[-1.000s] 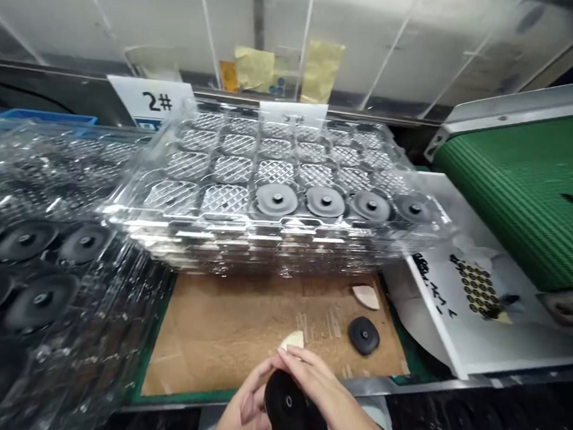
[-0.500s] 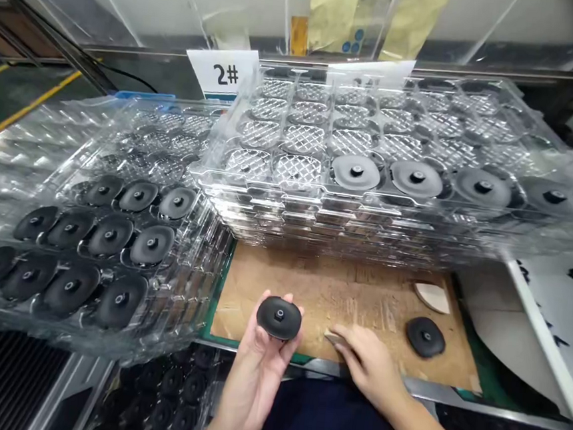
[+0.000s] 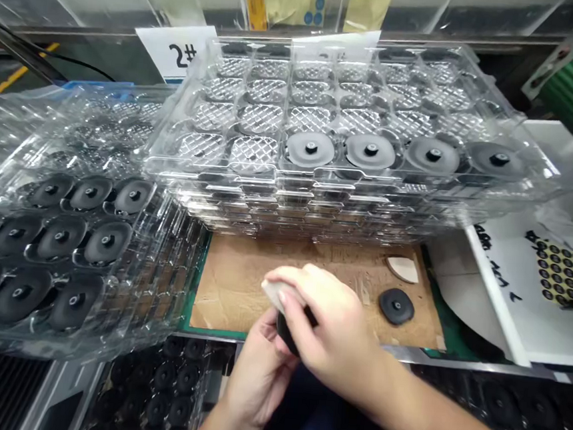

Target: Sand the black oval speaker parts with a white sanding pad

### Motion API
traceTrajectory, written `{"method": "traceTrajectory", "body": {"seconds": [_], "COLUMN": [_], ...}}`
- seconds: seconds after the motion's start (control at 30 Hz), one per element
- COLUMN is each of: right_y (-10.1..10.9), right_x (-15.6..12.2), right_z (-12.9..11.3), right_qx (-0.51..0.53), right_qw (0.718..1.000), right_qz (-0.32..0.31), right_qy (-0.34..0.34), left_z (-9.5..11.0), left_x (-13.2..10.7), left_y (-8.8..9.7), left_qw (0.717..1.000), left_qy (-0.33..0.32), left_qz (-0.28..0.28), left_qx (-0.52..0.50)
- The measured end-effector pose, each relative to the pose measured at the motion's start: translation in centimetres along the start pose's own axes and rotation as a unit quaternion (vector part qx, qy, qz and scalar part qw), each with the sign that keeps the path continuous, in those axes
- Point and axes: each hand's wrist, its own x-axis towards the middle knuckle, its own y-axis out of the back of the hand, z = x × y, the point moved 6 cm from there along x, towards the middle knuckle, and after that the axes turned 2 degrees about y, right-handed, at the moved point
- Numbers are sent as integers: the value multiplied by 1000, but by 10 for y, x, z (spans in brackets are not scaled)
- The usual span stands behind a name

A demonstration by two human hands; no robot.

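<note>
My left hand (image 3: pixel 257 376) is closed around a black rounded disc-like part (image 3: pixel 284 335), held up near my body and tilted on edge. My right hand (image 3: pixel 332 323) pinches a thin, pale pad (image 3: pixel 279 293) and presses it to the part's upper edge, covering most of the part. On the brown cardboard (image 3: pixel 233 277), to the right of my hands, lies a second black part (image 3: pixel 397 307) with its knob up. Beside it is a cream wedge-shaped piece (image 3: pixel 404 270).
Stacked clear trays (image 3: pixel 298 196) rise behind the cardboard, with several black parts in the top front row. Another tray stack (image 3: pixel 132 255) with black parts stands left. To the right, a white bin (image 3: pixel 495 287) holds a sheet of round black stickers (image 3: pixel 562 272). More black parts (image 3: pixel 165 392) sit below.
My right hand has lifted the pale pad from the cardboard and brought it left onto the black part. My left hand has tilted the part on edge. The view has shifted right.
</note>
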Motion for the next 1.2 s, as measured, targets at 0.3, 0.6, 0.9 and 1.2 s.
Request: {"method": "traceTrajectory", "body": {"seconds": [0.3,0.6,0.9,1.2], "right_y": [41,43,28,-44], "right_x": [-41,-43,-53,-117], "right_z": [13,9,75,152], "right_qx": [-42,-55,56,-42], "right_qw": [998,998,987,971], "right_qz": [-4,10,49,55], "right_qy": [-36,-13,-145,-228], "left_z": [-1,-4,-5,1], "left_x": [2,3,3,4], "left_y": [-25,-30,-26,-13], "left_qw": [998,1000,999,997], "left_qy": [17,-11,-39,-71], "left_qz": [-58,-17,6,42], "left_qx": [-7,14,25,-15]}}
